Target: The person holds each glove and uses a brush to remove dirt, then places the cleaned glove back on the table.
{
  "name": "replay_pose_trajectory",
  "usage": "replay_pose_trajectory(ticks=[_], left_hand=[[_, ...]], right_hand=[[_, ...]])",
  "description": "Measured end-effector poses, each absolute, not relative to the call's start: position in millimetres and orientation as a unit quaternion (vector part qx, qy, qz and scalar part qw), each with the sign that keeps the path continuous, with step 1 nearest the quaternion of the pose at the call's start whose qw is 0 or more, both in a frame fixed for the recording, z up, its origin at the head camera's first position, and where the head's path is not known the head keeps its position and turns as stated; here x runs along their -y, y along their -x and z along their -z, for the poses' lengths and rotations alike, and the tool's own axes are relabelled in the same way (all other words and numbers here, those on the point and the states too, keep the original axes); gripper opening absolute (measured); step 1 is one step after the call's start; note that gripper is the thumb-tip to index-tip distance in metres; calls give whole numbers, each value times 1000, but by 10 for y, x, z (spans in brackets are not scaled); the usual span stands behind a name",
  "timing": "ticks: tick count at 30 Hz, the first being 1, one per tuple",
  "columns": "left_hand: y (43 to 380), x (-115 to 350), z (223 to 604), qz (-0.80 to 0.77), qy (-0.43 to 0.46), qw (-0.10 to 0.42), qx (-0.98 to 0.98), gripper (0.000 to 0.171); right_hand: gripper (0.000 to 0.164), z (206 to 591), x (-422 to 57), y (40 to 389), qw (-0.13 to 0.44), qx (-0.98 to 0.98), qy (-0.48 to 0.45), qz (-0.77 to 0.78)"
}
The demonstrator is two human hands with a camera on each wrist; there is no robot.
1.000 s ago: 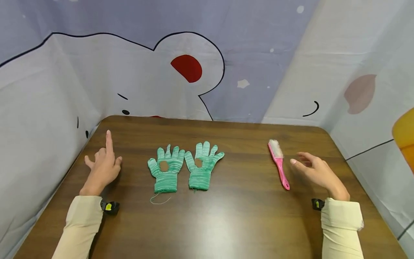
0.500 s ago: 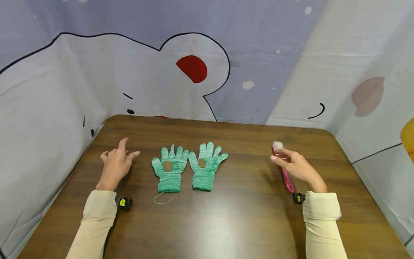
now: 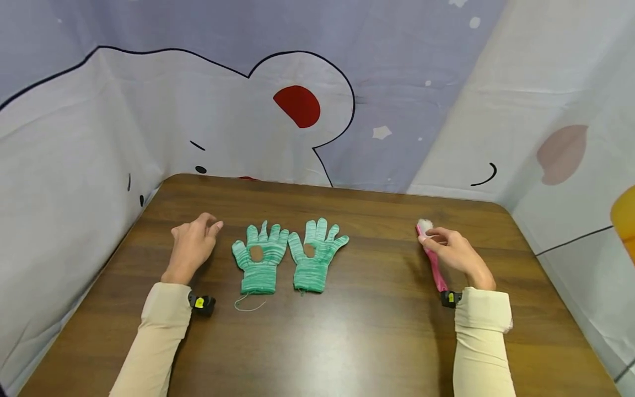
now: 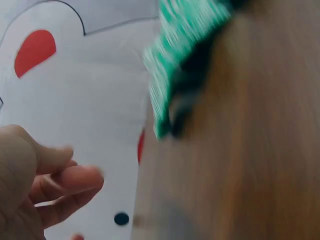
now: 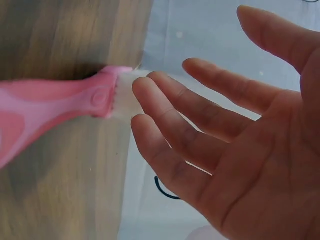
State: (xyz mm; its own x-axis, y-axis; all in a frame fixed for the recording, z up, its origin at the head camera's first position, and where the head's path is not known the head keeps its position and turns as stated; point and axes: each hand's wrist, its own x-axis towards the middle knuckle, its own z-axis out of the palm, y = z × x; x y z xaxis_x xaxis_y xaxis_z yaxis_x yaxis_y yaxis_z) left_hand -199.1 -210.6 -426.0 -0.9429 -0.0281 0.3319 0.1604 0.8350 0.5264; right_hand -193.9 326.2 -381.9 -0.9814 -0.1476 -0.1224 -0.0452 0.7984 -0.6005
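Note:
My right hand [image 3: 458, 256] hovers at a pink brush [image 3: 436, 275] with white bristles and overlaps its middle in the head view. In the right wrist view its fingers [image 5: 195, 135] are spread and loosely bent, with no grip on the brush handle [image 5: 55, 97]. Two green-and-white knit gloves [image 3: 259, 275] [image 3: 311, 275] lie side by side, fingers pointing away, each with a round brown spot on it. Left of them is my left hand [image 3: 190, 248], loosely bent and holding nothing. A blurred glove [image 4: 185, 45] shows beyond this hand in the left wrist view.
The brown wooden table [image 3: 367, 331] carries all of this. A loose thread [image 3: 250, 309] trails from the left glove's cuff. A printed cloth [image 3: 397, 66] hangs behind and along both sides. Something orange-yellow [image 3: 625, 220] shows at the right edge.
My right hand has moved left from beside the brush to over it. My left hand has come right toward the gloves, its pointing index finger now bent. The gloves stay put.

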Motion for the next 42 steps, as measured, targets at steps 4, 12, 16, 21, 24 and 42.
replay_pose_trajectory(ticks=[4, 12, 16, 21, 24, 42], left_hand=[[2018, 1925, 4204, 304, 60, 165, 936, 20], [2019, 1504, 4135, 332, 77, 125, 932, 39], [2015, 1270, 4137, 330, 53, 121, 935, 38], [2016, 977, 4119, 329, 18, 54, 943, 37], [2029, 823, 4096, 336, 6, -14, 942, 32], [1952, 228, 4396, 218, -47, 23, 975, 43]], right_hand=[[52, 3841, -3360, 1906, 65, -945, 41, 319], [51, 3863, -3478, 1854, 62, -953, -5, 296], [54, 3904, -3468, 1882, 125, -949, -31, 289], [63, 3972, -3421, 1915, 163, -947, -42, 275], [65, 4000, -3395, 1923, 161, -953, -37, 255], [48, 4147, -3322, 1975, 143, -966, -42, 209]])
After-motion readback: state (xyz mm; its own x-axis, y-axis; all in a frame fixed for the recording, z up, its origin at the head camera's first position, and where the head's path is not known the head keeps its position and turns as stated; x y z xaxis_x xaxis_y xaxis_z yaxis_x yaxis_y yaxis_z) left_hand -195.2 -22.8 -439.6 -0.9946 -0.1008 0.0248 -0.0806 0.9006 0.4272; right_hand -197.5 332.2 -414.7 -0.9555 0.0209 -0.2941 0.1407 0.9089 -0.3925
